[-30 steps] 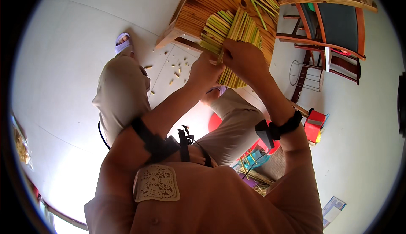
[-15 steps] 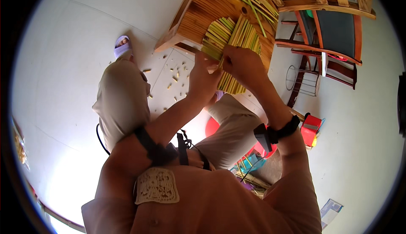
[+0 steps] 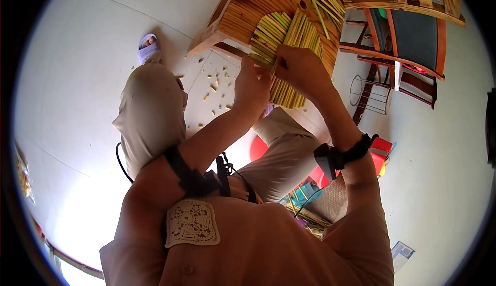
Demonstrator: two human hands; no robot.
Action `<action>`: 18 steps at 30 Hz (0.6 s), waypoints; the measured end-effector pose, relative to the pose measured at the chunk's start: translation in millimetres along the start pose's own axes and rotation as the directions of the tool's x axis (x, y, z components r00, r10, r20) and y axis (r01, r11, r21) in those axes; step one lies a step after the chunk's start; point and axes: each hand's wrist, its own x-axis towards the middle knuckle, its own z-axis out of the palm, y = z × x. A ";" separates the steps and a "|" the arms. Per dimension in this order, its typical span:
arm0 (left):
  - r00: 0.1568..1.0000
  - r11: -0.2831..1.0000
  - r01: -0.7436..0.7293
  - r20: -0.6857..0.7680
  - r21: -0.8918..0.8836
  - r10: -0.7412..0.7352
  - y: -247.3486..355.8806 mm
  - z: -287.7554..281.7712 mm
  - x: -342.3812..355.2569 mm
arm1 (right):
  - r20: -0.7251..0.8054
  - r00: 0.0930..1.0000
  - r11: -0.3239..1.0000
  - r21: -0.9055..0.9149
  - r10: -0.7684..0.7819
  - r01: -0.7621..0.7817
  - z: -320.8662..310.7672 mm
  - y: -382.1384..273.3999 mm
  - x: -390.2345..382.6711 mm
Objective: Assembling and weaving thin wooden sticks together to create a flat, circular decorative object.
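A panel of short yellow-green stalks, laid side by side in two groups running different ways, rests over the near edge of a wooden bench. My left hand is closed at the panel's left edge, fingertips against the stalk ends. On top of the panel's middle, where the two groups meet, my right hand is closed with thumb and finger pinched together. A thin stalk piece shows between the two hands. Exactly what each fingertip pinches is partly hidden.
Long loose stalks lie across the bench top. Cut stalk bits are scattered on the floor. A dark-backed chair and a wire rack stand to the right. Under my right arm are a red stool and more stalks.
The bench and panel sit slightly further right and up in the picture. Both hands stay at the panel, my right hand shifted slightly rightward.
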 end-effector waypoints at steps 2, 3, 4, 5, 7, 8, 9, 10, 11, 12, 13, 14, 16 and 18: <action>1.000 1.000 -0.007 -0.005 -0.001 0.007 -6.0 1.1 4.9 | 0.020 1.000 1.000 0.026 -0.005 0.005 -0.3 1.4 1.6; 1.000 1.000 -0.016 -0.009 -0.003 0.016 -8.4 1.2 7.2 | 0.038 0.999 0.999 0.051 -0.011 0.009 -0.6 1.3 2.2; 1.000 1.000 -0.015 -0.009 -0.003 0.015 -11.2 1.1 8.3 | 0.039 0.999 0.999 0.051 -0.011 0.009 -1.7 -0.5 2.7; 1.000 1.000 -0.018 -0.008 -0.005 0.018 -10.3 0.9 8.7 | 0.054 0.999 0.999 0.043 0.002 -0.005 -3.3 -2.5 3.3; 1.000 1.000 -0.021 -0.005 -0.007 0.021 -11.2 1.6 11.1 | 0.068 0.998 0.999 0.035 0.017 -0.020 -3.4 -2.8 3.6; 1.000 1.000 -0.019 -0.013 -0.008 0.019 -12.2 1.8 13.5 | 0.061 0.998 0.999 0.036 0.009 -0.011 -2.9 -2.8 4.0; 1.000 1.000 -0.018 -0.021 -0.009 0.018 -13.2 2.0 15.7 | 0.053 0.999 0.999 0.036 0.000 -0.002 -2.6 -3.0 4.3; 1.000 1.000 -0.019 -0.022 -0.009 0.018 -14.4 2.0 17.3 | 0.053 0.999 0.999 0.036 -0.001 -0.001 -2.7 -4.1 4.7; 0.999 0.999 -0.038 -0.034 -0.005 0.038 -13.8 1.3 18.4 | 0.049 0.999 1.000 0.028 0.004 -0.005 -2.5 -5.8 5.0; 0.997 0.998 -0.058 -0.046 0.000 0.058 -13.1 0.5 19.5 | 0.045 0.999 1.000 0.019 0.008 -0.009 -2.0 -7.4 5.1; 0.997 0.998 -0.058 -0.047 -0.001 0.058 -12.2 -0.4 21.4 | 0.045 0.999 1.000 0.019 0.006 -0.007 -1.0 -8.9 4.6; 0.997 0.998 -0.058 -0.043 0.004 0.058 -9.3 -1.6 23.2 | 0.002 0.999 0.999 0.002 0.040 -0.040 0.6 -10.2 3.7; 0.997 0.998 -0.057 -0.043 0.009 0.058 -8.8 -2.6 24.3 | -0.040 0.997 0.997 -0.013 0.069 -0.070 4.8 -12.1 1.3; 0.989 0.987 -0.126 -0.065 0.097 0.133 -9.2 -1.5 24.2 | -0.123 0.990 0.998 -0.017 0.063 -0.065 9.3 -11.9 -1.4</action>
